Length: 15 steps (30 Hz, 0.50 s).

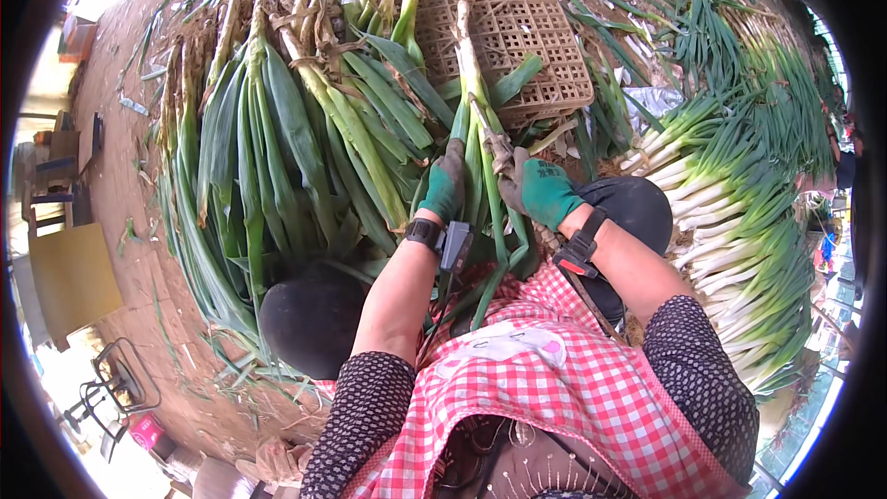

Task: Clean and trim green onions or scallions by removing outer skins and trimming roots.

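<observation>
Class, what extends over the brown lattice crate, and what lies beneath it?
Over the crate are the pale end of a leek and a green leaf; contact is unclear. Whatever lies directly beneath is covered.

brown floor (pixel 139 268); on it brown-rooted leeks (pixel 259 129) at left, tan crate (pixel 545 37) ahead, white-stemmed leeks (pixel 730 259) at right

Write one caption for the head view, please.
Gloved left hand and right hand grip a leek, root end over a brown crate, white-stemmed leeks at right.
</observation>
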### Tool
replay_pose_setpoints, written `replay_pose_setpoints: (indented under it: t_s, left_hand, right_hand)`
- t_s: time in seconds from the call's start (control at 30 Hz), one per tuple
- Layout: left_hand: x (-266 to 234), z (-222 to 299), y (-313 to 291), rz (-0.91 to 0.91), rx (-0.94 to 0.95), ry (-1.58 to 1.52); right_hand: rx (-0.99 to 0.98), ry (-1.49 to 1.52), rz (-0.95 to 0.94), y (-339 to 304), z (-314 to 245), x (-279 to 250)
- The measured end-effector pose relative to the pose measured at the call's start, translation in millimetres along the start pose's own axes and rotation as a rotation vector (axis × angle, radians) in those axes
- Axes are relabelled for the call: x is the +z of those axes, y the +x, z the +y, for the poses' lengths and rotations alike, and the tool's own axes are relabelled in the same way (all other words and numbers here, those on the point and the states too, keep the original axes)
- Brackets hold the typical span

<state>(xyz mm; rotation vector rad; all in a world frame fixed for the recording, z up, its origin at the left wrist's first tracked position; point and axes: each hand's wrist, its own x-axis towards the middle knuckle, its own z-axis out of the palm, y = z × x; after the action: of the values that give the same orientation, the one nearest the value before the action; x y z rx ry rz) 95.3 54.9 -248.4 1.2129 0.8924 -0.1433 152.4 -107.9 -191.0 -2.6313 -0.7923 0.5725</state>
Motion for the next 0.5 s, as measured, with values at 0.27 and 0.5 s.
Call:
replay_pose_setpoints:
  t_s: [0.27,0.5]
  left_hand:
    - [-1.7,-7.0,0.8,-0.067,0.131,0.248]
    - [16.3,5.5,-5.4,-0.061,-0.075,0.007]
  right_hand:
    - [0.051,-0.150,-0.059,84.7,-0.2,-25.8]
    - [0.145,-0.228,-0.020,167.9,13.8,-44.6]
